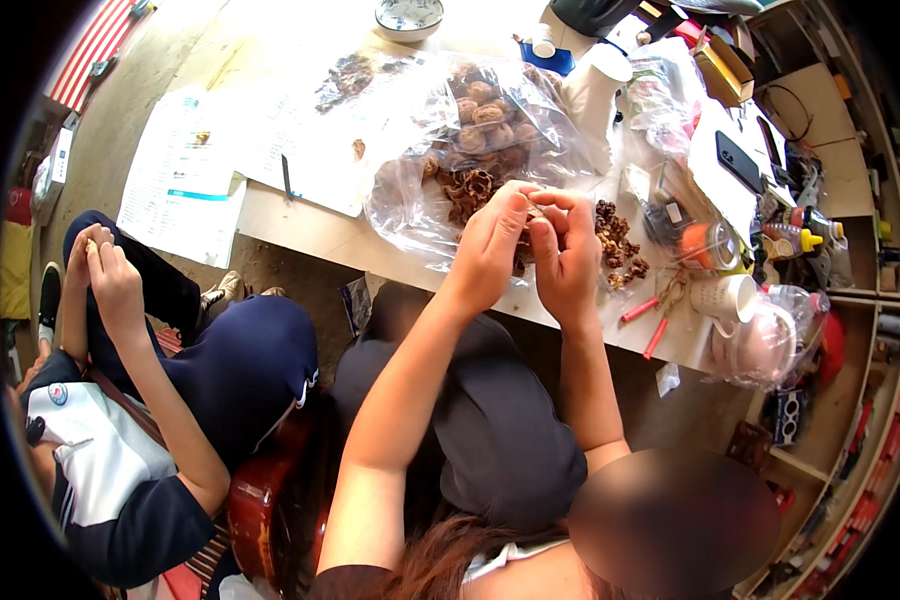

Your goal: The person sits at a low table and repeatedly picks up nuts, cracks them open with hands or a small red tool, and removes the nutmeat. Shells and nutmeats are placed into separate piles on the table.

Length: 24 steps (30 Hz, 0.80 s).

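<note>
My left hand [489, 244] and my right hand [568, 255] meet above the table's front edge, fingertips together on a brown walnut piece [532, 213]. My fingers cover most of it, so whether it is shell or kernel is unclear. Just behind them, broken walnut shells [465, 187] lie at the mouth of a clear plastic bag [401, 206]. Whole walnuts [489, 118] fill the bag's far part. To the right of my right hand is a heap of walnut kernels [616, 240]. Red-handled pliers [656, 311] rest on the tabletop, nearer the front edge.
On the right stand a white mug [724, 298], an orange-filled jar [709, 246], bottles [791, 238] and a phone [739, 161]. Printed sheets [187, 165] and a black pen [286, 176] lie left. A patterned bowl [409, 19] sits at the back. Another person [112, 450] sits at my left.
</note>
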Tool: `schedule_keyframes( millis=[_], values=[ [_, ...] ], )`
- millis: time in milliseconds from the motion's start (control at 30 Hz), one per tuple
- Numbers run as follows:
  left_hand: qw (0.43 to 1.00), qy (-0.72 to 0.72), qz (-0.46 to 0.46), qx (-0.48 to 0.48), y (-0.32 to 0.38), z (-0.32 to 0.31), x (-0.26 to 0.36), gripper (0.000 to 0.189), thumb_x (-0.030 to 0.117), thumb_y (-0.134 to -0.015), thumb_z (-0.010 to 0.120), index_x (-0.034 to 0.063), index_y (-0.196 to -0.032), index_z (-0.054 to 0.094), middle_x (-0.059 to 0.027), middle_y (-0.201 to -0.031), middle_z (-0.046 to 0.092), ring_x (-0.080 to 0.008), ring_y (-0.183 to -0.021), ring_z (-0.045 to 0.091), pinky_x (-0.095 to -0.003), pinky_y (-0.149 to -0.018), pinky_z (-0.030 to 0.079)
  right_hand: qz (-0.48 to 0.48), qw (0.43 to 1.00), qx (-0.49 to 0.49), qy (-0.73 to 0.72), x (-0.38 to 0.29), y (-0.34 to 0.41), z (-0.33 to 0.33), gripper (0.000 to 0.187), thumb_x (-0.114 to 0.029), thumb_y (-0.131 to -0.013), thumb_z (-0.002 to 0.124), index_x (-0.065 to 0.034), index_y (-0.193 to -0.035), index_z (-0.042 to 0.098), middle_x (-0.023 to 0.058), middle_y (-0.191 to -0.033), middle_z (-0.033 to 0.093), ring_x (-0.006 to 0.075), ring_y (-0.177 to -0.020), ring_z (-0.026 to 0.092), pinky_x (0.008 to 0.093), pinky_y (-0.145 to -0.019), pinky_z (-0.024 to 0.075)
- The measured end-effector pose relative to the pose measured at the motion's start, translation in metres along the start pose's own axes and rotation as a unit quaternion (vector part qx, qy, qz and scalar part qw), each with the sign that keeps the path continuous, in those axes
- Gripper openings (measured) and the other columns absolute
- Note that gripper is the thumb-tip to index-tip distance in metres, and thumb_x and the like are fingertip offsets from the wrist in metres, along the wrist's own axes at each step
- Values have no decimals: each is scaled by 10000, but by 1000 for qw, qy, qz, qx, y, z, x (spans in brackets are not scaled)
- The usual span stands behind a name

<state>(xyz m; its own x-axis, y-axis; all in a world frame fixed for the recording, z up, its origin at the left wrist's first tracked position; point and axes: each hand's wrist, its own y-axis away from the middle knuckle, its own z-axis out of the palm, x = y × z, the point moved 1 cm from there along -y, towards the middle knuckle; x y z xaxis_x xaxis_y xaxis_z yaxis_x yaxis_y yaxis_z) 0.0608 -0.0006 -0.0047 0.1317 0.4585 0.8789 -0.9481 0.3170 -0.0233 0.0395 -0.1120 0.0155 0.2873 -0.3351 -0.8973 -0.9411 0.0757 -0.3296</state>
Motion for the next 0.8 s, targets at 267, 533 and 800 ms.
schedule_keyframes(
  millis=[267,533,800],
  values=[
    [999,9,-53,6,3,-1,-2,377,321,-1042,352,41,-1143,583,53,-775,525,-13,-608,406,-180,-522,311,55,998,-10,20,4,6,-5,232,-236,-995,504,-20,-986,590,65,-801,659,105,-630,593,260,-580,467],
    [983,64,-173,-26,4,-9,0,357,312,-1040,363,56,-1079,608,45,-681,511,-22,-491,372,-192,-426,283,-11,1000,-1,15,15,7,-3,222,-241,-986,528,-25,-1004,579,81,-833,669,125,-668,605,268,-610,478],
    [988,54,-141,3,10,2,2,376,293,-1042,348,42,-1033,628,44,-705,534,-23,-509,396,-189,-445,318,-73,990,96,71,19,12,11,269,-272,-1008,467,-35,-960,585,109,-842,671,197,-694,647,296,-643,490]
  ],
)
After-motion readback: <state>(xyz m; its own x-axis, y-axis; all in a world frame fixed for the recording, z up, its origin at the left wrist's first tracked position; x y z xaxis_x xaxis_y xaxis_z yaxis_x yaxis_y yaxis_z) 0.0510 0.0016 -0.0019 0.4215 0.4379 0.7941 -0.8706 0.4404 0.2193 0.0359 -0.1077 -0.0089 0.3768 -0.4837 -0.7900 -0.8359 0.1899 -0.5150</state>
